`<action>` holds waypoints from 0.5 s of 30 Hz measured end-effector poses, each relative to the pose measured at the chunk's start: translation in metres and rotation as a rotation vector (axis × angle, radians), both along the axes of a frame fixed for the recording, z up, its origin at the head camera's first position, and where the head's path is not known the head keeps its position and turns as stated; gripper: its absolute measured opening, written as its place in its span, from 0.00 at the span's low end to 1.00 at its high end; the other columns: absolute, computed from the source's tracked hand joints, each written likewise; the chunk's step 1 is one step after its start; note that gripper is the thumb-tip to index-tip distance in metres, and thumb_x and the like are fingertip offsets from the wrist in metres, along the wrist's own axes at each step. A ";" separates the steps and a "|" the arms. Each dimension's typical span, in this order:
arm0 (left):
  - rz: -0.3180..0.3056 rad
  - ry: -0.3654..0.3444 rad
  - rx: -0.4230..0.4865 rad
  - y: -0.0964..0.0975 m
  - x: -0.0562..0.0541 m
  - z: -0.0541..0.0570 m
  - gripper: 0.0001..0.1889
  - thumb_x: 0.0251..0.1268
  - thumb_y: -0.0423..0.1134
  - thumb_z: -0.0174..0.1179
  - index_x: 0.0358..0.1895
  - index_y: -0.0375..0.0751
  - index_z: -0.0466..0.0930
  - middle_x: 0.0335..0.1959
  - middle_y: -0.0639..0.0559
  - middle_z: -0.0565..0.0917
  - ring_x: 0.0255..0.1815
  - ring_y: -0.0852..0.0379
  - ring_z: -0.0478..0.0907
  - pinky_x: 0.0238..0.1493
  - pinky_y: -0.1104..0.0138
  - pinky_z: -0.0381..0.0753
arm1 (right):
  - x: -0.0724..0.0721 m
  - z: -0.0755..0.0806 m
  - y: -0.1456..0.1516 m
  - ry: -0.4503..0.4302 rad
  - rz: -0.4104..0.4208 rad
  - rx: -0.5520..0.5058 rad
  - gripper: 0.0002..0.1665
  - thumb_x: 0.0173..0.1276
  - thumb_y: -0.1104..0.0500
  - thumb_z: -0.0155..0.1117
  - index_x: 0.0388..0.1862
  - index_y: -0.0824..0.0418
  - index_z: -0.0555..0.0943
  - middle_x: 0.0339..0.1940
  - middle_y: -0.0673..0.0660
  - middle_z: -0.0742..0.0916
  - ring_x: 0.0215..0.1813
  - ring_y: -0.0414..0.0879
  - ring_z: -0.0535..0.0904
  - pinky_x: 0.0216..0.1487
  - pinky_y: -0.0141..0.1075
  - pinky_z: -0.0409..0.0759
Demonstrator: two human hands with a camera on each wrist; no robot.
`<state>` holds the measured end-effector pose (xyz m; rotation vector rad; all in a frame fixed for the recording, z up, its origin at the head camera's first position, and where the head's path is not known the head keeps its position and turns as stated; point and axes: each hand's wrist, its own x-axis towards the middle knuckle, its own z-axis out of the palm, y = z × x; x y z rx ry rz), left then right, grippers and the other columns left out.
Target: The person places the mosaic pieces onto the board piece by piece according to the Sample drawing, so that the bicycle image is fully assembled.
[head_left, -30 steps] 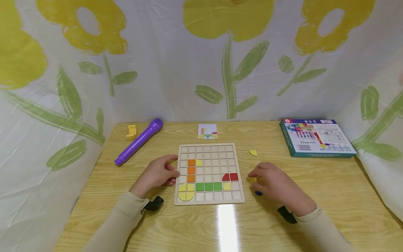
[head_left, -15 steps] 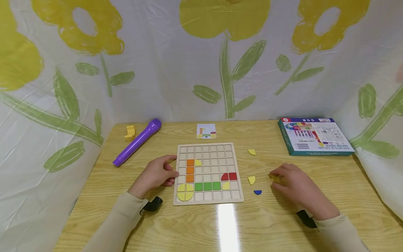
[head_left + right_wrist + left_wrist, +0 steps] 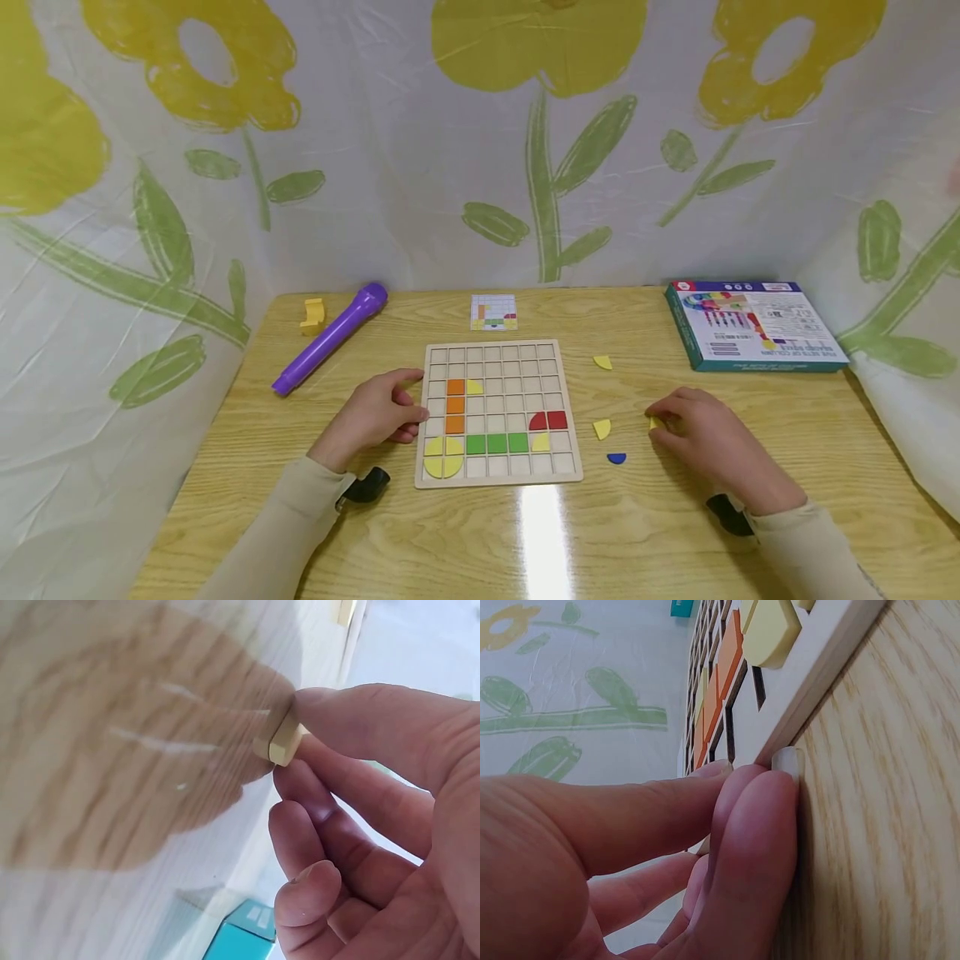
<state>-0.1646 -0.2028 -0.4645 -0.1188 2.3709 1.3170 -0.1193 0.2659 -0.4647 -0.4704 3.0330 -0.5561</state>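
Note:
A wooden grid board (image 3: 517,471) lies flat on the table, with orange and green squares, red pieces and yellow quarter-circles set in its cells. My left hand (image 3: 378,410) holds the board's left edge between thumb and fingers; the left wrist view shows the fingertips low against its side. Right of the board, my right hand (image 3: 705,442) pinches a yellow quarter-circle tile (image 3: 285,742) at the tabletop, its thumb and fingertips covering much of it. Between that hand and the board lie another yellow quarter-circle (image 3: 602,429) and a blue half-circle (image 3: 617,458). A further yellow quarter-circle (image 3: 603,362) lies farther back.
A small pattern card (image 3: 493,312) lies behind the board. At the back left are a purple toy microphone (image 3: 330,337) and a yellow plastic piece (image 3: 313,317). A flat game box (image 3: 757,327) sits at the back right. Flower-printed fabric (image 3: 390,167) surrounds the table.
My right hand has moved right, away from the board's side, uncovering the nearer loose yellow quarter-circle and the blue half-circle. My left hand stays at the board's edge.

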 end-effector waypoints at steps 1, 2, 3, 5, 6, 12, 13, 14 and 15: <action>-0.001 0.000 0.000 0.000 0.000 0.000 0.37 0.72 0.32 0.71 0.82 0.44 0.68 0.46 0.40 0.80 0.30 0.54 0.88 0.35 0.62 0.95 | 0.000 0.000 0.000 0.005 0.002 -0.002 0.11 0.69 0.58 0.78 0.49 0.58 0.92 0.42 0.50 0.88 0.43 0.43 0.80 0.51 0.48 0.87; -0.001 0.001 -0.001 0.000 0.000 0.000 0.37 0.72 0.32 0.71 0.82 0.44 0.68 0.46 0.40 0.80 0.30 0.54 0.88 0.35 0.62 0.95 | 0.000 0.001 -0.001 0.010 0.004 -0.003 0.11 0.69 0.58 0.78 0.49 0.58 0.92 0.42 0.49 0.88 0.43 0.43 0.80 0.51 0.48 0.87; -0.001 0.001 0.000 0.000 0.000 0.000 0.37 0.72 0.32 0.71 0.82 0.44 0.68 0.46 0.40 0.80 0.31 0.54 0.88 0.35 0.62 0.95 | 0.000 0.001 -0.002 0.013 0.008 -0.004 0.10 0.69 0.59 0.78 0.48 0.57 0.92 0.42 0.49 0.88 0.43 0.43 0.80 0.51 0.48 0.87; -0.002 0.001 -0.002 0.000 0.000 0.000 0.37 0.72 0.32 0.71 0.82 0.44 0.68 0.46 0.40 0.80 0.31 0.54 0.88 0.35 0.62 0.95 | -0.001 0.002 -0.005 0.013 0.014 -0.010 0.10 0.68 0.59 0.78 0.47 0.57 0.92 0.41 0.48 0.88 0.43 0.43 0.80 0.52 0.49 0.87; -0.002 0.001 -0.004 0.000 0.000 0.000 0.37 0.72 0.32 0.71 0.82 0.44 0.68 0.46 0.40 0.80 0.30 0.54 0.88 0.35 0.62 0.95 | -0.002 0.003 -0.008 0.009 0.018 -0.014 0.09 0.68 0.59 0.78 0.47 0.56 0.92 0.41 0.48 0.88 0.44 0.43 0.81 0.52 0.49 0.87; 0.001 0.001 -0.022 0.000 0.000 0.001 0.37 0.72 0.33 0.71 0.82 0.44 0.68 0.47 0.40 0.80 0.30 0.54 0.87 0.35 0.62 0.95 | -0.008 0.009 -0.035 -0.034 0.042 -0.047 0.09 0.69 0.58 0.77 0.47 0.56 0.92 0.42 0.48 0.88 0.46 0.44 0.82 0.54 0.48 0.89; 0.000 0.001 -0.019 0.000 0.000 0.001 0.37 0.72 0.32 0.71 0.82 0.44 0.68 0.47 0.40 0.80 0.30 0.54 0.87 0.35 0.62 0.95 | -0.009 0.010 -0.041 -0.038 0.051 -0.052 0.09 0.70 0.58 0.77 0.47 0.56 0.92 0.42 0.48 0.88 0.46 0.44 0.81 0.54 0.47 0.89; 0.001 -0.001 -0.015 0.000 0.000 0.001 0.37 0.72 0.32 0.71 0.82 0.44 0.68 0.46 0.40 0.80 0.30 0.54 0.87 0.35 0.62 0.95 | -0.010 0.012 -0.048 -0.044 0.061 -0.056 0.09 0.70 0.58 0.77 0.47 0.56 0.92 0.42 0.48 0.88 0.46 0.44 0.81 0.53 0.47 0.89; 0.002 -0.003 -0.010 0.001 0.000 0.001 0.37 0.72 0.32 0.71 0.82 0.44 0.68 0.46 0.40 0.80 0.30 0.54 0.88 0.35 0.62 0.95 | -0.010 0.013 -0.055 -0.044 0.071 -0.054 0.09 0.70 0.57 0.77 0.47 0.56 0.92 0.42 0.48 0.88 0.46 0.44 0.81 0.53 0.46 0.89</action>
